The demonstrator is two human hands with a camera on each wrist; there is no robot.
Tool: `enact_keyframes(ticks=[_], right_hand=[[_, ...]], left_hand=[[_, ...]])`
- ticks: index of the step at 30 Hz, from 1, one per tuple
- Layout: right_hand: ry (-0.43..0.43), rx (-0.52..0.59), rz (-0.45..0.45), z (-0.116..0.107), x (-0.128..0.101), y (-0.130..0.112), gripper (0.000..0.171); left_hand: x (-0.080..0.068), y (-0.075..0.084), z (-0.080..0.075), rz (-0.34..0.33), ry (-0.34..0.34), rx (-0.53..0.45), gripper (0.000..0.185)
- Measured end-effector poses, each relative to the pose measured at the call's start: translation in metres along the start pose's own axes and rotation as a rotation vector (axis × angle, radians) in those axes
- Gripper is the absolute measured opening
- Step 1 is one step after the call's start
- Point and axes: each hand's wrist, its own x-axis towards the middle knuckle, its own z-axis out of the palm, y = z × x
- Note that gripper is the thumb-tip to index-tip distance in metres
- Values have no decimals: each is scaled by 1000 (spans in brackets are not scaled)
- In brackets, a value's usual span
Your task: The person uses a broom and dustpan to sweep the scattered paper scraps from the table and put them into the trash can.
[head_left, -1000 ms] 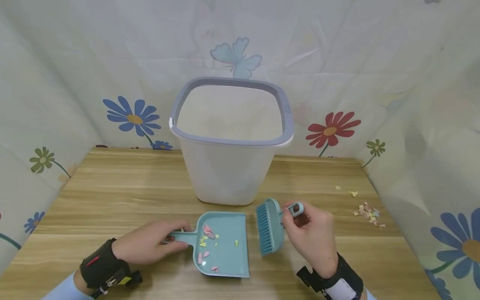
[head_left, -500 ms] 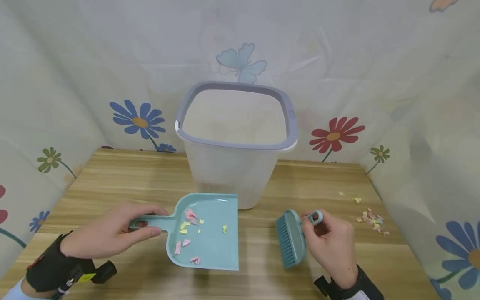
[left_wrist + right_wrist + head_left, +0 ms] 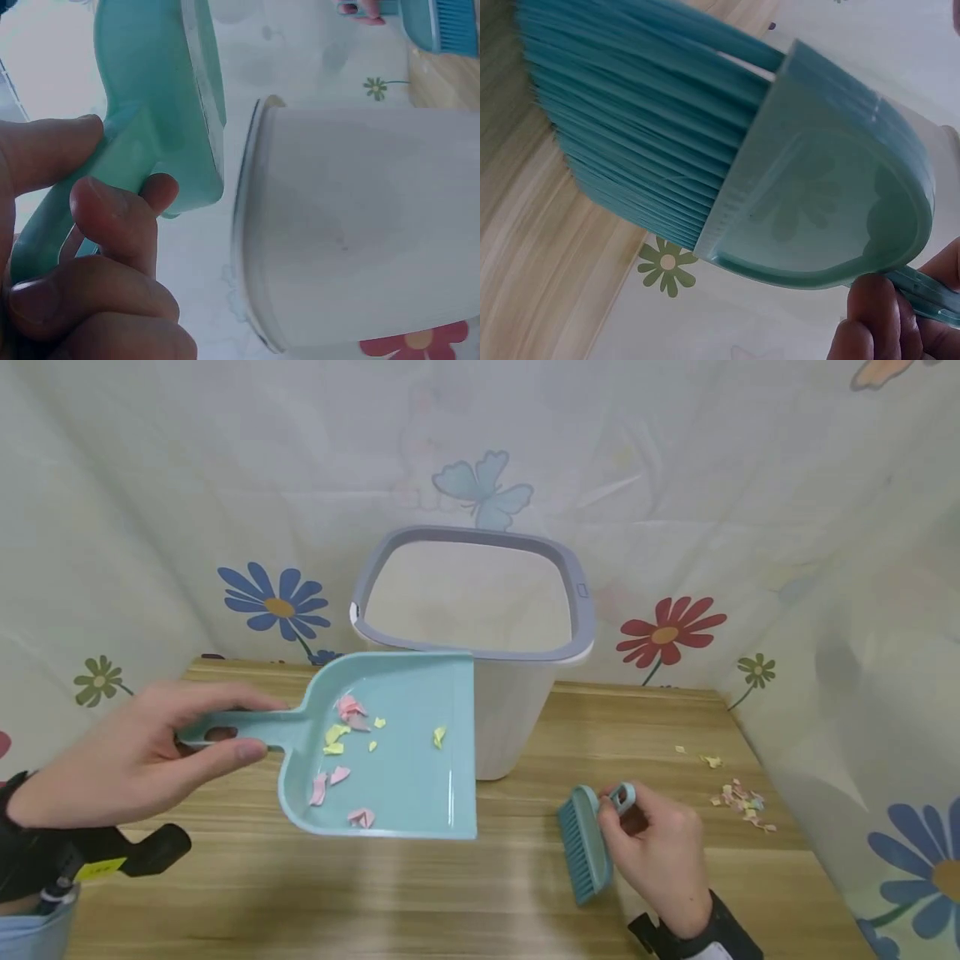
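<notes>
— Teal dustpan [image 3: 390, 743] had come up off the desk [image 3: 480, 877] since our last two looks; a second before, it lay flat in front of the bin [image 3: 472, 693], and now we logged it in the air, its open edge level with the bin's side wall, just below the grey rim.

— Agreed. We noted the paper scraps [image 3: 341, 752] riding along: pink and yellow bits bunched toward the handle end of the tray, none over the lip. We judged the load was being carried toward the bin mouth, not yet tipped.

— Left hand [image 3: 127, 760]?

— We recorded its fingers [image 3: 225, 750] curled round the dustpan handle, thumb on the near side, forearm raised and drawn out to the left. The left wrist view showed the same clasp, with the tray's underside just beside the bin wall; we could not tell whether they touched.

— And the right hand [image 3: 660, 852]?

— It had dropped back toward the near right edge of the desk. Its fingers pinched the looped handle of the brush [image 3: 585, 843], bristles turned leftward. Whether the bristle tips touched the wood, we could not tell.

— Leftovers?

— We marked a small scatter of scraps [image 3: 738, 797] lying unswept on the desk, far right, well apart from the brush.
</notes>
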Motion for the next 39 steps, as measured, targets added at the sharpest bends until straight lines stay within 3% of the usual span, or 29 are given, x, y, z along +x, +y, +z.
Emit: enact_keyframes(ticks=[8,14,17,23,29,35,39], right_hand=[[-2,-11,2,3,1,-1,14],[-6,-15,-1,3,3,-1,14],[-6,-12,-5,3,4,-1,15],[4,-6,-16,4,3,0,15],[8,-9,-18,4,3,1,15],[8,-13,-21,3,2,1,14],[3,-19,-12,2,2,1,14]], left_hand=[[37,-1,-19,-61,120,71,36],[73,1,-18,-178,227,106,24],[90,-2,-13,-183,248,140,26],[114,-15,3,-75,302,234,31],[127,-19,17,22,371,318,35],[134,-19,29,204,432,474,34],[135,-21,33,349,452,664,27]])
